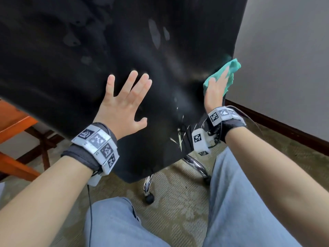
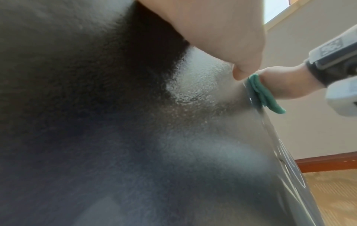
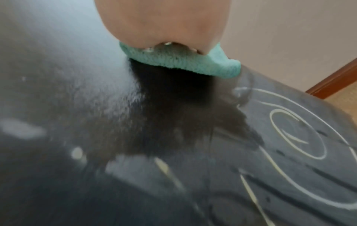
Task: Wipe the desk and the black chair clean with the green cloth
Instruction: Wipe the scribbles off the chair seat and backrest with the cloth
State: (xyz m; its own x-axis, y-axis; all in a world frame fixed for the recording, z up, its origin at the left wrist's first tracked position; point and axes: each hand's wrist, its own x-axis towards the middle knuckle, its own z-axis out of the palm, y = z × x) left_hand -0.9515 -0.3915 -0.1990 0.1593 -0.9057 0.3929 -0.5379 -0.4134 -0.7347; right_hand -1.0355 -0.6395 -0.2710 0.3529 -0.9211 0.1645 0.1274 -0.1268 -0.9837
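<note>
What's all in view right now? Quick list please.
chair: one, black, fills upper left, smudged back facing the camera
chair base: one, chrome with a black caster, under the chair
cloth: one, green, pressed on the chair's right edge
desk: one, orange-brown wood, far left, mostly hidden
carpet: beige, underfoot
wall: light, right, with dark baseboard
jeans: blue, both legs, bottom
wristbands: two, white with black markers, one per wrist
left hand: fingers spread, flat on the chair back
right hand: flat, presses the cloth
</note>
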